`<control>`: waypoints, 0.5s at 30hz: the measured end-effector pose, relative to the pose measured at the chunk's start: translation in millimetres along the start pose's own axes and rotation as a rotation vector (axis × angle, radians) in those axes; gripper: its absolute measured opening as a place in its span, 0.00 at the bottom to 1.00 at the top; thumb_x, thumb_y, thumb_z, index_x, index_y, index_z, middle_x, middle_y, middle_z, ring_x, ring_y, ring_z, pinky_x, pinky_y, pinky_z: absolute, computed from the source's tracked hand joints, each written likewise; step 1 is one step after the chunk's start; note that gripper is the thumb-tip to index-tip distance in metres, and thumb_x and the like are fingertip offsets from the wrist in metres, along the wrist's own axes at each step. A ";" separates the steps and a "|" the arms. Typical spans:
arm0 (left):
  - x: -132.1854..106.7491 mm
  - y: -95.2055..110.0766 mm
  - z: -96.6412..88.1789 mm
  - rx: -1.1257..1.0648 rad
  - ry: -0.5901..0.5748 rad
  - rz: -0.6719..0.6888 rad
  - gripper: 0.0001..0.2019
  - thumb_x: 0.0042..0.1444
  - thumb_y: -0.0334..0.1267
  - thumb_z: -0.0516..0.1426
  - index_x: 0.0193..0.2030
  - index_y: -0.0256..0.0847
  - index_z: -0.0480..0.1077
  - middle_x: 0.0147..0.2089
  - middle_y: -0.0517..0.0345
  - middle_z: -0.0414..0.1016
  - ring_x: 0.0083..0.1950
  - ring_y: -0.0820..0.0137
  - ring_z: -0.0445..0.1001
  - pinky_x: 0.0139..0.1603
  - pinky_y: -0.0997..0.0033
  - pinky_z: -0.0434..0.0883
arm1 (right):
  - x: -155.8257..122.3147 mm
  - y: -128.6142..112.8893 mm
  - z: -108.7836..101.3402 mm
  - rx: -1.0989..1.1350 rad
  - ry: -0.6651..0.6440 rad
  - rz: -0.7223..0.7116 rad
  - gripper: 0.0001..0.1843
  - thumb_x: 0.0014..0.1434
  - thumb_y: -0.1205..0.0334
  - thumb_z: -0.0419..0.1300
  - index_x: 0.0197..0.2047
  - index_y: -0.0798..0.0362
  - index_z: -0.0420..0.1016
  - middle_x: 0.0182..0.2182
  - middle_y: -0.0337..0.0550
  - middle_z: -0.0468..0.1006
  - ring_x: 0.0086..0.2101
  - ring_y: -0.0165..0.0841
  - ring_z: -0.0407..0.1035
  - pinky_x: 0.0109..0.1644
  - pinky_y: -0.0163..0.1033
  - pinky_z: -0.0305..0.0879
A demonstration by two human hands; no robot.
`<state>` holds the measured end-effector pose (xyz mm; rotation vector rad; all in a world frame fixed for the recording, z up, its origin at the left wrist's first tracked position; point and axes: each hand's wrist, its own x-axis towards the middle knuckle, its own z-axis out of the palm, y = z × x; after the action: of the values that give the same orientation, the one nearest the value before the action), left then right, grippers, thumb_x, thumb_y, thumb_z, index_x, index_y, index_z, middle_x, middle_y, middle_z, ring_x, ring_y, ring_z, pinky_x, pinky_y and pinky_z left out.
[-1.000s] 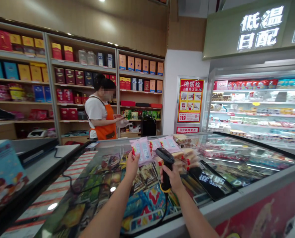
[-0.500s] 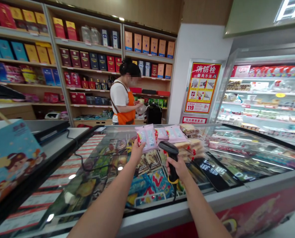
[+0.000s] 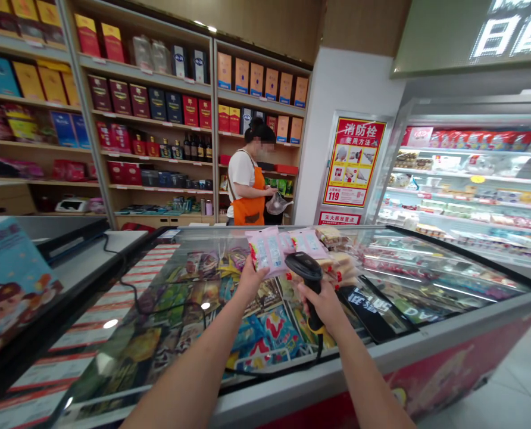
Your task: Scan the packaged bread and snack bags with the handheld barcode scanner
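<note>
My left hand [image 3: 250, 279] grips a pink-and-white food packet [image 3: 268, 250] by its lower left edge, raised over the freezer's glass top. Wrapped round the handle of a black barcode scanner [image 3: 305, 269] is my right hand [image 3: 321, 302]; the scanner's head points toward the packet, slightly apart from it. Another pink packet [image 3: 309, 241] lies just behind the scanner. Beside it are clear bags of sliced bread [image 3: 343, 268]. From the scanner's yellow-ringed base a black cable [image 3: 287, 373] runs down along the freezer's front edge.
Under the glass of the chest freezer [image 3: 430, 339] lie colourful frozen packs. A black sign [image 3: 372, 307] rests on its right. A blue bag [image 3: 15, 280] stands at left. Behind, a person in an orange apron [image 3: 247, 190] handles a plastic bag before shelves of boxes.
The view has shifted, and the person behind has moved right. My left hand has tilted the packet a little toward me; my right hand still holds the scanner.
</note>
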<state>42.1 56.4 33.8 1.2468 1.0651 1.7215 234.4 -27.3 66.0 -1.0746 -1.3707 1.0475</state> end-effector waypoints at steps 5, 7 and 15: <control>13.6 -2.9 -18.9 0.018 0.041 0.112 0.22 0.39 0.33 0.61 0.45 0.38 0.67 0.42 0.54 0.77 0.44 0.64 0.74 0.51 0.63 0.69 | 10.7 3.8 16.1 -0.129 -0.081 0.048 0.17 0.47 0.50 0.65 0.32 0.53 0.67 0.15 0.32 0.68 0.13 0.28 0.62 0.16 0.32 0.59; 18.1 -4.5 -24.2 -0.018 0.075 0.118 0.22 0.38 0.33 0.61 0.45 0.38 0.68 0.42 0.54 0.77 0.44 0.64 0.75 0.50 0.64 0.69 | 15.0 2.1 22.3 -0.065 -0.145 0.106 0.18 0.46 0.48 0.65 0.30 0.53 0.67 0.16 0.32 0.68 0.13 0.27 0.62 0.16 0.32 0.59; 29.4 -27.1 -46.2 -0.040 0.247 0.019 0.16 0.37 0.34 0.62 0.36 0.39 0.68 0.34 0.58 0.77 0.37 0.66 0.74 0.45 0.64 0.70 | 47.5 23.5 67.1 0.117 -0.235 0.131 0.24 0.40 0.43 0.67 0.28 0.52 0.65 0.15 0.31 0.68 0.14 0.26 0.61 0.17 0.33 0.60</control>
<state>-7.1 84.1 10.6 1.0414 1.1558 1.9383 166.7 22.1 48.9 -0.9881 -1.4179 1.3681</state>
